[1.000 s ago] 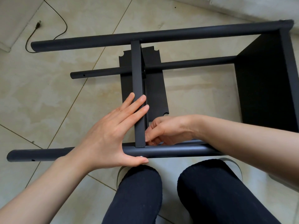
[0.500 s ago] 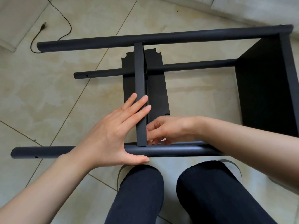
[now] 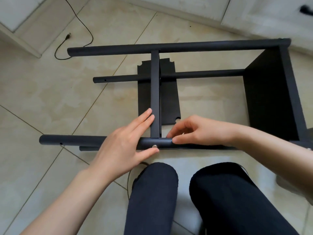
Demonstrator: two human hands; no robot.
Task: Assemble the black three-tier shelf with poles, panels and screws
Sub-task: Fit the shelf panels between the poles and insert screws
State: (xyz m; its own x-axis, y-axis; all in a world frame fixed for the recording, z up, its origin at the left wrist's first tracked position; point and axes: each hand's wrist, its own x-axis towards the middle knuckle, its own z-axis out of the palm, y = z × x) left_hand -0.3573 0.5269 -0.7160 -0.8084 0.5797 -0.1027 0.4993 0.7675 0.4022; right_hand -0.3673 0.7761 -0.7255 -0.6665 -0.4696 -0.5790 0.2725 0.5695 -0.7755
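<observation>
change: right hand has come out from behind the middle panel and now rests fingertips on the near pole; screw head shows in the pole | grip: left hand flat, fingers straight, bracing panel and pole; right loosely curled, holding nothing | meaning: joint likely seated, screw wants tightening

A thin black cable with a plug end snakes over the beige tiled floor at far left, near white cabinet fronts.
</observation>
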